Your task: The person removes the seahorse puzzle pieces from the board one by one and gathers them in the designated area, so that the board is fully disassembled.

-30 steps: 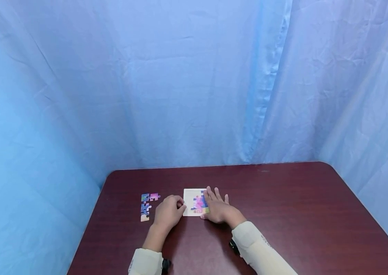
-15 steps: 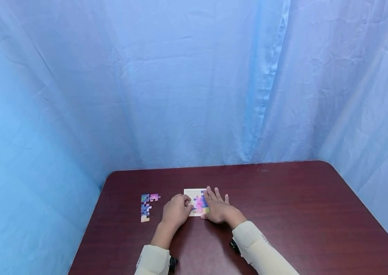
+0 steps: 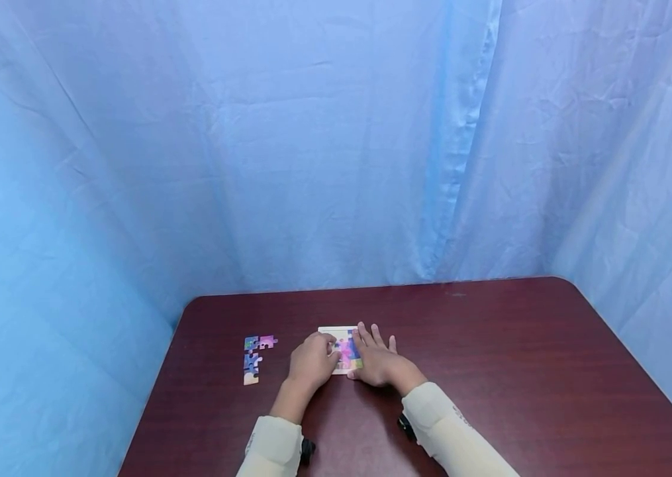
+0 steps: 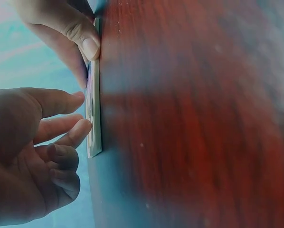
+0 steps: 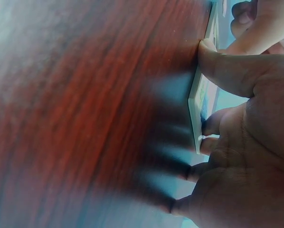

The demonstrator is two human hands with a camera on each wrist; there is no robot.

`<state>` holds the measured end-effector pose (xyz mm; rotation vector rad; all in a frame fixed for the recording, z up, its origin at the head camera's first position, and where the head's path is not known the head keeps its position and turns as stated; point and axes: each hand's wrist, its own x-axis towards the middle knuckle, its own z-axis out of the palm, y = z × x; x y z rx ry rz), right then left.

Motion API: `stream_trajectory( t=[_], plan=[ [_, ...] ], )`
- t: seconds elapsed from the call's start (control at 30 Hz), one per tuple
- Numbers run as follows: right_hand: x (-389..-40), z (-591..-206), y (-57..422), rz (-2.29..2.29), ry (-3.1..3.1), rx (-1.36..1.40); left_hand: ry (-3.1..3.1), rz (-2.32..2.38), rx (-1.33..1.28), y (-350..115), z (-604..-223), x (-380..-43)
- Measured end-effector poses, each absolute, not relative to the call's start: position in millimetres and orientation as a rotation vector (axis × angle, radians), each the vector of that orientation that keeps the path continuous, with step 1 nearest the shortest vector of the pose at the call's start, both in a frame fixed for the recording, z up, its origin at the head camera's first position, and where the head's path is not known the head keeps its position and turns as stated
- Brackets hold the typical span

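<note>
A small white-rimmed puzzle tray (image 3: 336,328) lies on the table, its right part filled with joined jigsaw pieces (image 3: 345,351) in pink, blue and green. My left hand (image 3: 310,362) reaches over its left side. In the left wrist view, the thumb and two fingertips meet the tray's face with a gap between them, and the other fingers are curled; no piece shows between them. My right hand (image 3: 379,366) lies spread across the tray's right side, thumb at the near edge (image 5: 195,99) and fingers stretched past the rim, hiding part of the picture.
Left of the tray lie several loose jigsaw pieces: a pink one (image 3: 267,342), a blue-green one (image 3: 251,343), and blue and cream ones (image 3: 251,368) nearer me. The dark red table (image 3: 490,371) ends at a blue curtain (image 3: 312,165).
My left hand has moved right, from the tray's left edge to over its pieces. The right hand and the loose pieces have stayed in place.
</note>
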<state>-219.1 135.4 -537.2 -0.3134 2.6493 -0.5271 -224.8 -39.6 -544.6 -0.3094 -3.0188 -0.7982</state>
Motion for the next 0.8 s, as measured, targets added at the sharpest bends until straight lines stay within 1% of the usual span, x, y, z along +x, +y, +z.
stream_trajectory(
  t=[0.23, 0.47, 0.8],
  plan=[
    [-221.3, -541.3, 134.7, -0.567, 2.624, -0.299, -3.011, -0.773, -0.336, -35.4, -544.6, -226.6],
    [-224.6, -551.8, 135.0, -0.61, 2.632, -0.297, -3.004, -0.807, -0.299, -34.0, -544.4, -225.2],
    [-224.6, -549.8, 136.2, -0.598, 2.629, -0.295, -3.012, -0.869, -0.281, -32.7, -546.3, -228.7]
  ],
)
